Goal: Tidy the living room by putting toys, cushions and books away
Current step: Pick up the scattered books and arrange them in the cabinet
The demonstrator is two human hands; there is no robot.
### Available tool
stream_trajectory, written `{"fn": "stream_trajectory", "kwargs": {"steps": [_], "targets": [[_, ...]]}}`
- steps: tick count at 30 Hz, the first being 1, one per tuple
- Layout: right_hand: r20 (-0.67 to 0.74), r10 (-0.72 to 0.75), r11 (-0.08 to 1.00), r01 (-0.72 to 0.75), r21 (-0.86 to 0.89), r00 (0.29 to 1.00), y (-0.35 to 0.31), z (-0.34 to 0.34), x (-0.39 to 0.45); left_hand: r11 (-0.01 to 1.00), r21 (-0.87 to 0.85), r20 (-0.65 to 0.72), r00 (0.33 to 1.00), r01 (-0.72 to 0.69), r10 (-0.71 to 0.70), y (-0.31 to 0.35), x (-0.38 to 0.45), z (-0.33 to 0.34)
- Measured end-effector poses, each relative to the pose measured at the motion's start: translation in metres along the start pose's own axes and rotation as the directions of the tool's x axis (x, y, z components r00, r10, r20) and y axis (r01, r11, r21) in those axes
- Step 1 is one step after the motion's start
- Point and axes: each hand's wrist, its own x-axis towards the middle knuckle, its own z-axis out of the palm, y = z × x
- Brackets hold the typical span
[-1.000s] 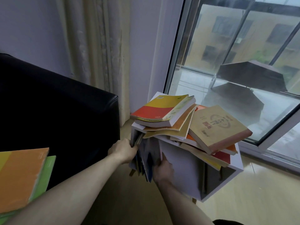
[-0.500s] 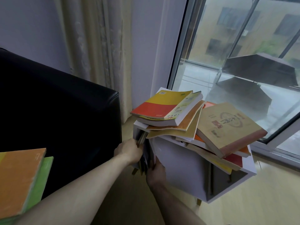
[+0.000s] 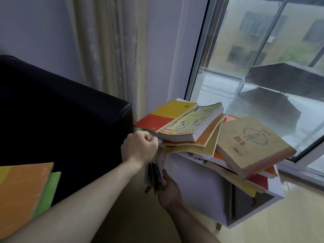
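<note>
A small white bookcase (image 3: 198, 186) stands by the window with a messy pile of books on top, a red-and-yellow book (image 3: 164, 116) uppermost and a tan book (image 3: 250, 142) hanging over the right side. Several thin upright books (image 3: 156, 174) stick out of its left compartment. My left hand (image 3: 139, 149) is curled in a fist at their top edge, gripping them. My right hand (image 3: 169, 190) holds the same books from below, fingers round their lower edge.
A black leather sofa arm (image 3: 66, 120) stands close on the left. An orange book on a green one (image 3: 24, 193) lies at the lower left. Cream curtains (image 3: 108, 50) hang behind; a glass window (image 3: 263, 67) fills the right. Wooden floor (image 3: 289, 221) lies right of the bookcase.
My left hand has risen to the top edge of the upright books and closed into a fist. My right hand stays under them. The view has moved closer.
</note>
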Motion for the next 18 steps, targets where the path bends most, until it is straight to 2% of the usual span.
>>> {"fn": "stream_trajectory", "kwargs": {"steps": [2,3,4,5,6,7,8,9,12,18], "targets": [[0.024,-0.008,1.000,0.008,0.005,1.000,0.002,-0.001,0.006,0.985,-0.104,-0.207,0.971,-0.141,0.117,0.008,0.015,-0.004],[0.027,-0.016,1.000,0.016,0.012,0.999,0.005,0.000,0.010,0.981,-0.100,-0.193,0.970,-0.167,0.145,0.014,0.028,-0.004],[0.034,-0.017,1.000,0.016,0.012,0.999,0.007,0.000,0.012,0.976,-0.161,-0.033,0.989,-0.146,0.142,0.019,0.049,0.004],[0.033,-0.018,1.000,0.017,0.015,0.999,0.008,0.000,0.015,0.965,-0.262,0.247,0.965,-0.019,0.086,0.029,0.071,0.012],[0.031,-0.013,1.000,0.013,0.020,0.999,0.008,-0.002,0.018,0.943,-0.308,0.495,0.868,0.130,0.042,0.039,0.085,0.020],[0.025,-0.014,1.000,0.014,0.020,1.000,0.009,-0.002,0.019,0.939,-0.263,0.633,0.774,0.223,-0.007,0.043,0.091,0.027],[0.021,-0.013,1.000,0.013,0.013,1.000,0.010,-0.002,0.023,0.940,-0.245,0.650,0.760,0.238,-0.023,0.047,0.100,0.036],[0.018,-0.018,1.000,0.018,-0.005,1.000,0.012,-0.001,0.025,0.952,-0.221,0.635,0.772,0.213,-0.026,0.045,0.104,0.043],[-0.018,-0.018,0.999,0.017,-0.041,1.000,0.011,0.005,0.032,0.984,-0.150,0.656,0.755,0.098,0.025,0.039,0.101,0.046],[-0.031,-0.014,0.999,0.012,-0.037,0.999,0.006,-0.001,0.031,0.978,-0.205,0.647,0.755,0.033,0.110,0.031,0.104,0.053]]}}
